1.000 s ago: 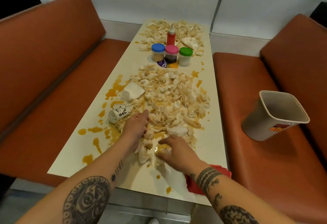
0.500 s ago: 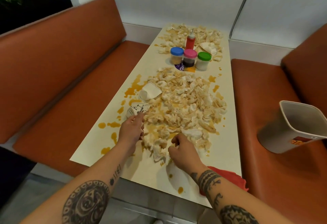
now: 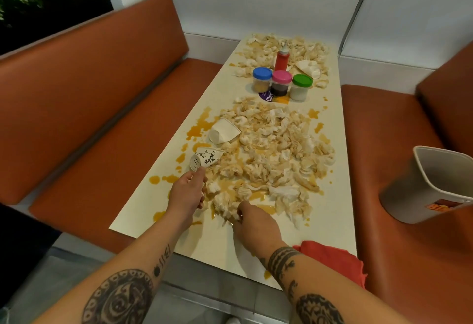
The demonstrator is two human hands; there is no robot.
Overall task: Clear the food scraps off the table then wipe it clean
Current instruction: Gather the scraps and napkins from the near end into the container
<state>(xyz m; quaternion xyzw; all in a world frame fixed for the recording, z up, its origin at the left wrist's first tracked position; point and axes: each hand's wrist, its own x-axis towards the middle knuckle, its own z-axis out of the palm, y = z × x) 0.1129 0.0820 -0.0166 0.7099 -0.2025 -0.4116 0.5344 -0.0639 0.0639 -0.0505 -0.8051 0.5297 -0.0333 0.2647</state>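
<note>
At the near end of the desk [image 3: 330, 221], the right hand [image 3: 252, 224] is curling its fingers into the front edge of the food scraps [image 3: 276, 149], pinching a soggy white clump. The left hand [image 3: 188, 193] is sitting just beside it, fingers bent, one fingertip touching the printed paper cup [image 3: 206, 161]; whether it is gripping anything cannot be told. The scraps are lying in a wide heap mid-desk, with orange sauce [image 3: 199, 129] pooling under and around them and a second heap [image 3: 289, 47] behind the jars [image 3: 281, 83]. The pieces are looking light, soft and wet, likely tearing and slipping apart, so scooping from the heap's edge with cupped fingers is probably beating pinching. The bin [image 3: 432, 188] is waiting on the right bench [image 3: 371, 124], well apart from the heap, and the red cloth [image 3: 332, 257] is lying at the near corner.
</note>
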